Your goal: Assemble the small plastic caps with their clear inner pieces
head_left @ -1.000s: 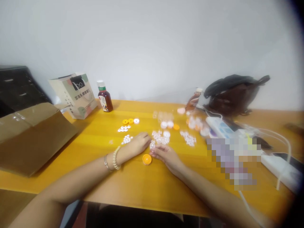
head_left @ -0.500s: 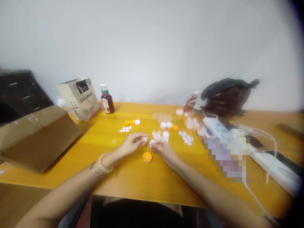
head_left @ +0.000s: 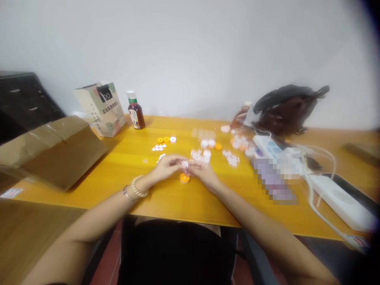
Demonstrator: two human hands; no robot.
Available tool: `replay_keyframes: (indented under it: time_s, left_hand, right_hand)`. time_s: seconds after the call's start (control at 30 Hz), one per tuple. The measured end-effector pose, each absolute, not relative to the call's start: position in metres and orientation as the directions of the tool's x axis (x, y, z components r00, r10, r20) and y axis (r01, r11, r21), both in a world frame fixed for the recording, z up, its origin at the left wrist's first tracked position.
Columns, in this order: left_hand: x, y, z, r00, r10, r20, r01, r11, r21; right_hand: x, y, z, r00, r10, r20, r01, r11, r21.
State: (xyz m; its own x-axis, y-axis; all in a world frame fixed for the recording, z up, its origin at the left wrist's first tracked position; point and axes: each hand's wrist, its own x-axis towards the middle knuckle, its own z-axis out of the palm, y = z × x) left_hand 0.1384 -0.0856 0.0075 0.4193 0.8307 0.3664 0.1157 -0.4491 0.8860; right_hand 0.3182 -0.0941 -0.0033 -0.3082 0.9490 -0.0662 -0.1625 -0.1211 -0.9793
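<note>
My left hand [head_left: 168, 166] and my right hand [head_left: 205, 173] meet at mid-table, fingers closed round small white plastic pieces [head_left: 185, 164] between the fingertips. Blur hides how these pieces fit together. Just below the fingertips sits an orange round cap [head_left: 184, 179], its hollow facing up. Behind my right hand lies a pile of small white pieces [head_left: 198, 155], with another pile [head_left: 230, 158] farther right. Small white parts [head_left: 159, 147] form rows beyond my left hand, partly covered by it. Behind them stand two orange discs [head_left: 163, 140] and a white disc [head_left: 173, 139].
A cardboard box [head_left: 59, 152] and a paper bag [head_left: 103, 109] occupy the left, beside a dark red bottle [head_left: 135, 113]. More caps [head_left: 241, 143], a tilted bottle [head_left: 241, 115], a power strip [head_left: 268, 152], cables and a dark bag [head_left: 282, 114] are to the right.
The two hands have come together, joining the white pieces that each held apart before. Both are now just above the orange cap. The view has tipped downward.
</note>
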Motion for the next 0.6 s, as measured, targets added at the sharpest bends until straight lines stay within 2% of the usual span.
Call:
replay_keyframes:
  time_s: [0.1, 0.17, 0.6]
  left_hand:
    - [0.1354, -0.0812, 0.0064, 0.476, 0.743, 0.471, 0.201, -0.613, 0.764]
    - [0.1346, -0.0791, 0.0061, 0.495, 0.707, 0.506, 0.206, -0.661, 0.722]
    - [0.1332, -0.0791, 0.0043, 0.547, 0.669, 0.503, 0.193, -0.686, 0.702]
  right_hand:
    - [0.3195, -0.0957, -0.0039, -0.331, 0.941, -0.073, -0.166, -0.135, -0.977]
    - [0.3206, -0.0972, -0.0022, -0.329, 0.941, -0.081, -0.167, -0.143, -0.975]
    - [0.3227, -0.0969, 0.0015, -0.34, 0.937, -0.082, -0.165, -0.145, -0.975]
